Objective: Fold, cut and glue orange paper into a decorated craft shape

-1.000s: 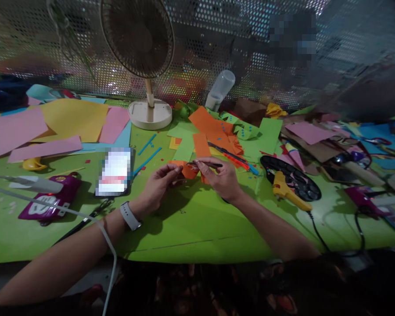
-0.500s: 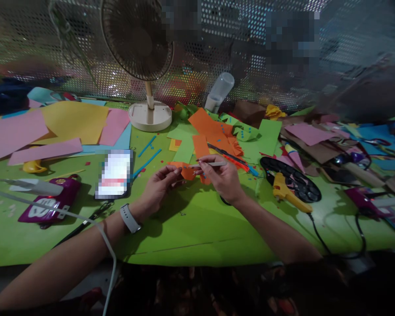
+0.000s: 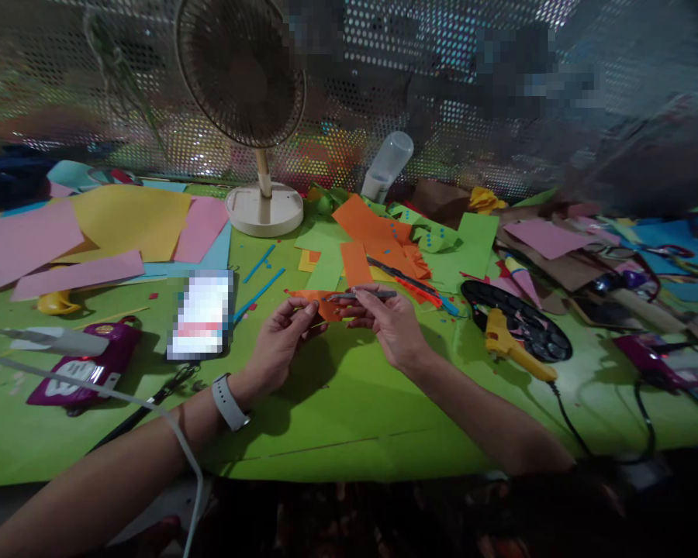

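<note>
In the head view, my left hand (image 3: 285, 333) pinches a small piece of orange paper (image 3: 327, 307) between thumb and fingers, above the middle of the green-covered table. My right hand (image 3: 388, 319) is closed on slim grey tweezers (image 3: 378, 294), held nearly level, with the tip pointing left at the orange paper. Whether the tip grips anything is too small to tell. Just beyond both hands lie an orange paper strip (image 3: 355, 263) and a dark and red cutter-like tool (image 3: 412, 280).
A white fan (image 3: 264, 213) stands behind, beside a tilted clear bottle (image 3: 392, 159). To the left are a lit phone (image 3: 201, 314), purple power strip (image 3: 87, 364) and white cable. At right, a yellow glue gun (image 3: 517, 349) rests on a black tray (image 3: 550, 329). Coloured paper covers the back.
My right hand has turned slightly and lowered the tweezers, which now lie flatter against the orange paper. The paper has tilted up between my hands. The view has shifted slightly.
</note>
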### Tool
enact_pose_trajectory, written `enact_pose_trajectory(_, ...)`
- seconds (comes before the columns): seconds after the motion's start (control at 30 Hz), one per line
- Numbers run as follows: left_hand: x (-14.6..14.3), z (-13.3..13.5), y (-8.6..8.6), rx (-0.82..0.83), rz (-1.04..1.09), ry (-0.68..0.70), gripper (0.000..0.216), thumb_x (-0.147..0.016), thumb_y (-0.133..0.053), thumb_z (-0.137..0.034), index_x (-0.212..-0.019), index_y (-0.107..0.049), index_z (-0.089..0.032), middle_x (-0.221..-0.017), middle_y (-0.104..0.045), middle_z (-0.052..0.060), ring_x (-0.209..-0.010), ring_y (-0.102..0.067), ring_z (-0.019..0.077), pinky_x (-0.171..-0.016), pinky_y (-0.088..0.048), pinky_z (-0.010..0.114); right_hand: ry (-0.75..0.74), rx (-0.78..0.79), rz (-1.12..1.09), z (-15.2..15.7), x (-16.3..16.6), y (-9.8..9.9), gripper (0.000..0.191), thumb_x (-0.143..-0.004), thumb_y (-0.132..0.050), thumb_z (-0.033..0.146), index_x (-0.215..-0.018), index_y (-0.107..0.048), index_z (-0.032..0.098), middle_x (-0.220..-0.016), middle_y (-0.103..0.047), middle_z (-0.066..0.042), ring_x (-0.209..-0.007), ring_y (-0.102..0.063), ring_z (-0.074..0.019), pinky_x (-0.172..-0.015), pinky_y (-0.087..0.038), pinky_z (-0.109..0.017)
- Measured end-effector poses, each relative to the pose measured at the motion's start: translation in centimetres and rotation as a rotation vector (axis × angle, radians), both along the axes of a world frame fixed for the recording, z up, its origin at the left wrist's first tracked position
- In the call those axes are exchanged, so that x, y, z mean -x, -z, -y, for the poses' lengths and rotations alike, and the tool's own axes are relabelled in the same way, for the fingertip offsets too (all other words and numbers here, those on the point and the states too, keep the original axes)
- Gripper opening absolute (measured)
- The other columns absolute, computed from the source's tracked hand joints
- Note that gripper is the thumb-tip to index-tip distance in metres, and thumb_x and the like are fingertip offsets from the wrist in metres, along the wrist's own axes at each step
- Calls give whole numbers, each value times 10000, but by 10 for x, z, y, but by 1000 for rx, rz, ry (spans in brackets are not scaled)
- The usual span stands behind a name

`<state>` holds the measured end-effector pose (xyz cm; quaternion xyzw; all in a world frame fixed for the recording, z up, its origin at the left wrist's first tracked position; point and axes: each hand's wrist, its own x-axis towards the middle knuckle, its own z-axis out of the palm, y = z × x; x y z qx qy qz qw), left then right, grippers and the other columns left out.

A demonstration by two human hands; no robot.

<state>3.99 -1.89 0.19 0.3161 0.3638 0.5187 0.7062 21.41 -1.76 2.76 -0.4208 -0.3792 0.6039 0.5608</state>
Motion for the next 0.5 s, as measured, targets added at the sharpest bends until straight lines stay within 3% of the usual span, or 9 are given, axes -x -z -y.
enact_pose_trajectory(0.5,0,0,2,-41,-21,10,158,-760,-783,-290,-819,-658,-214,-842,-708,-28,-804,-677,106,-792,-560,244,6,12,-64,0,2,5,281,-719,-801,361,-871,-657,174,-797,-767,-41,-627,-717,-136,-609,-607,-253)
